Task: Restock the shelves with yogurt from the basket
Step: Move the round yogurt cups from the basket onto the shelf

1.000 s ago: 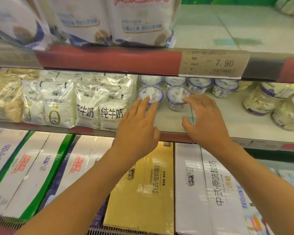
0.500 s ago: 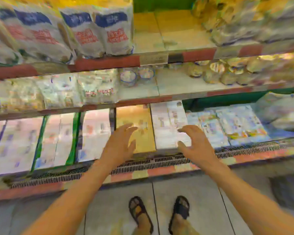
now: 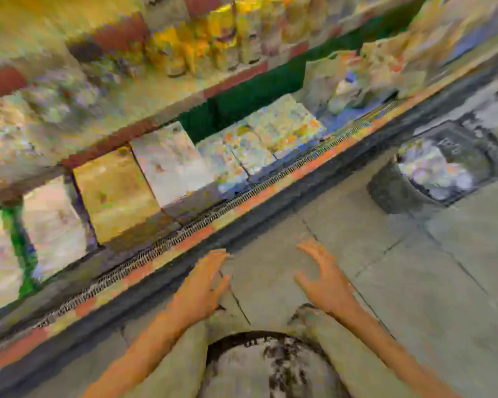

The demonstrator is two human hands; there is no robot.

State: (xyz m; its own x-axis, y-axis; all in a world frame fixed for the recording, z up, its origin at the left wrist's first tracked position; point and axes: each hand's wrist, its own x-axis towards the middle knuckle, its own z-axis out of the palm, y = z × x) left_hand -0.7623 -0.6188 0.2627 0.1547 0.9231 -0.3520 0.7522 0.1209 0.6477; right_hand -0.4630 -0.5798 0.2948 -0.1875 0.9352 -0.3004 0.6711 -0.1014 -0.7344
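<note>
Both hands point(image 3: 266, 282) spread, empty, over blurred grey tiles point(image 3: 414, 297) near dark basket point(image 3: 431, 170).

Heavy motion blur smears your whole view. Goods on the shelves point(image 3: 167, 90) melt into yellow and white patches, labels unreadable. The basket point(image 3: 408, 193) at right holds pale shapes too smudged for you to identify. Your left hand point(image 3: 202, 285) and right hand point(image 3: 325, 280) show spread but soft-edged, and both your forearms are cut off by the bottom edge.
</note>
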